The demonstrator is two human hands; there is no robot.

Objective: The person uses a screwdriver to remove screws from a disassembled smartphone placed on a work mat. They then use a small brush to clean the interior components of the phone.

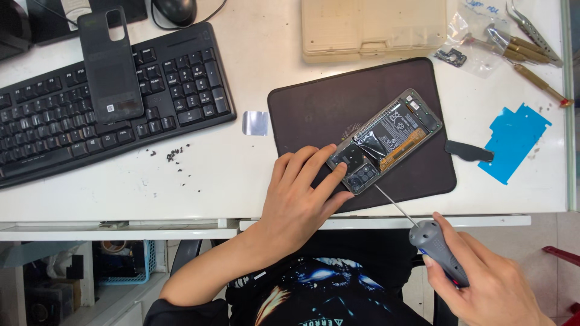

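Opened phone (pixel 386 139) lies diagonally on the dark mat (pixel 314 108), long axis running up-right from the left hand (pixel 299 193), whose spread fingers press its lower end. Right hand (pixel 483 278), nearer the body, is clenched around the screwdriver (pixel 432 241), whose tip meets the phone's lower edge.

Your bare left hand (pixel 299 196) is lying palm down, its forearm reaching in from the lower left, the fingers (pixel 314 162) stretching forward and spreading slightly, the thumb angling out to the right. Your bare right hand (pixel 483 281) is sitting low at the right, its fingers curling closed in a grip, the thumb pressing along the top, wrist bending inward.
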